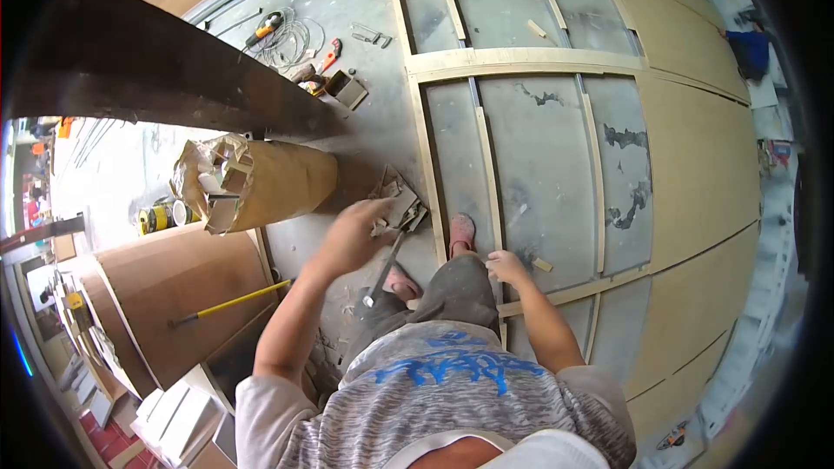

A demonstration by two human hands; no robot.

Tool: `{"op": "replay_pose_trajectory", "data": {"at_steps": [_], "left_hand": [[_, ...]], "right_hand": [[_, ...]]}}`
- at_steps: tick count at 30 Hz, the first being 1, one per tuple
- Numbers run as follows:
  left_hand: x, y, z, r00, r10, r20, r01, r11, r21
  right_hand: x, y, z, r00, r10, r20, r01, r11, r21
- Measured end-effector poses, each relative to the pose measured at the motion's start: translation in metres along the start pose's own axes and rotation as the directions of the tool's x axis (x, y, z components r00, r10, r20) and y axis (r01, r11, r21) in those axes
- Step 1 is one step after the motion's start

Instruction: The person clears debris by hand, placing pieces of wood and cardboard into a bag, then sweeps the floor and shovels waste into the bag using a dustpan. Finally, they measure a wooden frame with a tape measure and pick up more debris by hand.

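My left hand (349, 239) is blurred, raised over the floor left of my feet, with its fingers apart and nothing visible between them. A thin dark strip (386, 269) slants just below and right of its fingertips; whether they touch is unclear. Under and beyond the hand, a small heap of scraps (407, 207) lies on the floor. My right hand (506, 267) hangs beside my right knee above the wooden frame, its fingers loosely bent and a small gap between them, with no object visible. A small wood block (543, 265) lies to its right.
A dark beam (174, 61) crosses the upper left above a large paper sack (282, 182) of offcuts. Battens (491, 169) and boards (695, 165) cover the right side. Tools (334, 56) and a coiled cable (295, 39) lie at the back. A yellow-handled tool (239, 300) rests on a curved panel (178, 282).
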State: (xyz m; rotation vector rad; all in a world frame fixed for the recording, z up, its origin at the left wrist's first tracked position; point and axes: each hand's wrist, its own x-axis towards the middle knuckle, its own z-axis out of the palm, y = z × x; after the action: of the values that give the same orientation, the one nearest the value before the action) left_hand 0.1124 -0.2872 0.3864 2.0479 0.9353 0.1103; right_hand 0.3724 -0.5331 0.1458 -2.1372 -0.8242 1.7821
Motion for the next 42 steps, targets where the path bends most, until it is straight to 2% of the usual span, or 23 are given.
{"op": "replay_pose_trajectory", "data": {"at_steps": [2, 3, 4, 6, 7, 11, 13, 14, 16, 20, 23, 25, 27, 28, 30, 32, 34, 36, 37, 38, 39, 40, 42], "left_hand": [[-0.053, -0.049, 0.000, 0.955, -0.251, -0.158, 0.237, 0.966, -0.101], [-0.073, -0.057, -0.004, 0.899, -0.389, -0.199, 0.368, 0.920, -0.139], [-0.094, -0.063, -0.004, 0.822, -0.522, -0.226, 0.490, 0.852, -0.184], [-0.131, -0.088, 0.005, 0.788, -0.563, -0.249, 0.510, 0.824, -0.247], [-0.141, -0.090, 0.011, 0.741, -0.614, -0.270, 0.537, 0.784, -0.310], [-0.173, -0.087, 0.011, 0.757, -0.619, -0.210, 0.547, 0.776, -0.315], [-0.186, -0.102, 0.014, 0.767, -0.602, -0.223, 0.527, 0.789, -0.316], [-0.185, -0.108, 0.017, 0.779, -0.576, -0.247, 0.491, 0.806, -0.332], [-0.177, -0.102, 0.011, 0.772, -0.588, -0.242, 0.509, 0.799, -0.319], [-0.135, -0.087, -0.008, 0.803, -0.558, -0.208, 0.525, 0.828, -0.195], [-0.104, -0.093, -0.008, 0.762, -0.635, -0.127, 0.613, 0.770, -0.177], [-0.102, -0.137, 0.011, 0.725, -0.684, -0.076, 0.660, 0.723, -0.203], [-0.111, -0.200, 0.040, 0.774, -0.617, 0.141, 0.576, 0.779, 0.247], [-0.098, -0.172, 0.032, 0.770, -0.621, 0.145, 0.581, 0.777, 0.244], [-0.090, -0.119, 0.019, 0.547, -0.829, 0.115, 0.803, 0.559, 0.206], [-0.145, -0.210, 0.076, 0.777, -0.614, 0.139, 0.558, 0.774, 0.301], [-0.102, -0.134, 0.035, 0.598, -0.798, 0.077, 0.791, 0.572, -0.219], [-0.115, -0.155, 0.044, 0.525, -0.840, 0.139, 0.826, 0.463, -0.322], [-0.122, -0.177, 0.050, 0.624, -0.778, 0.071, 0.780, 0.616, -0.113], [-0.120, -0.186, 0.062, 0.721, -0.692, 0.029, 0.687, 0.720, 0.099], [-0.111, -0.172, 0.055, 0.671, -0.740, 0.052, 0.732, 0.672, 0.113], [-0.090, -0.139, 0.036, 0.575, -0.813, 0.095, 0.810, 0.582, 0.078], [-0.076, -0.148, 0.031, 0.588, -0.808, 0.045, 0.802, 0.589, 0.103]], "right_hand": [[0.003, 0.024, -0.012, 0.986, 0.135, -0.093, -0.133, 0.991, 0.030], [0.012, 0.044, -0.019, 0.989, -0.003, -0.147, -0.025, 0.982, -0.189], [0.003, 0.049, -0.023, 0.988, 0.004, -0.153, -0.034, 0.981, -0.191], [-0.001, 0.046, -0.037, 0.959, 0.194, -0.207, -0.230, 0.958, -0.172], [0.001, 0.040, -0.043, 0.933, 0.343, -0.112, -0.360, 0.903, -0.233], [-0.006, 0.012, -0.036, 0.966, 0.212, -0.147, -0.245, 0.933, -0.262], [-0.001, 0.004, -0.022, 0.956, -0.138, -0.258, 0.035, 0.929, -0.368], [-0.003, -0.006, -0.021, 0.954, -0.138, -0.264, 0.032, 0.929, -0.369], [-0.041, -0.075, -0.024, 0.996, -0.015, -0.084, 0.006, 0.995, -0.104], [0.017, -0.073, -0.073, 0.983, -0.175, -0.047, 0.143, 0.910, -0.388], [0.038, -0.082, -0.125, 0.978, -0.124, -0.170, 0.063, 0.943, -0.327], [0.045, -0.085, -0.159, 0.984, -0.050, -0.170, 0.006, 0.968, -0.249], [0.050, -0.083, -0.191, 0.985, 0.029, -0.173, -0.058, 0.984, -0.167], [0.054, -0.075, -0.205, 0.981, 0.022, -0.194, -0.075, 0.960, -0.270], [0.064, -0.055, -0.237, 0.992, 0.001, -0.129, -0.072, 0.837, -0.543], [0.054, -0.071, -0.258, 0.997, 0.033, -0.074, -0.078, 0.642, -0.763], [0.045, -0.119, -0.296, 0.964, -0.057, -0.260, -0.196, 0.510, -0.837], [0.038, -0.138, -0.329, 0.874, -0.246, -0.420, -0.272, 0.468, -0.841], [0.029, -0.169, -0.349, 0.819, -0.354, -0.452, -0.268, 0.461, -0.846], [0.021, -0.207, -0.361, 0.845, -0.249, -0.473, -0.306, 0.499, -0.810], [0.021, -0.234, -0.367, 0.867, -0.128, -0.481, -0.350, 0.531, -0.772], [0.051, -0.233, -0.378, 0.901, -0.145, -0.408, -0.262, 0.567, -0.781], [0.087, -0.259, -0.384, 0.933, -0.275, -0.231, -0.036, 0.569, -0.822]]}}
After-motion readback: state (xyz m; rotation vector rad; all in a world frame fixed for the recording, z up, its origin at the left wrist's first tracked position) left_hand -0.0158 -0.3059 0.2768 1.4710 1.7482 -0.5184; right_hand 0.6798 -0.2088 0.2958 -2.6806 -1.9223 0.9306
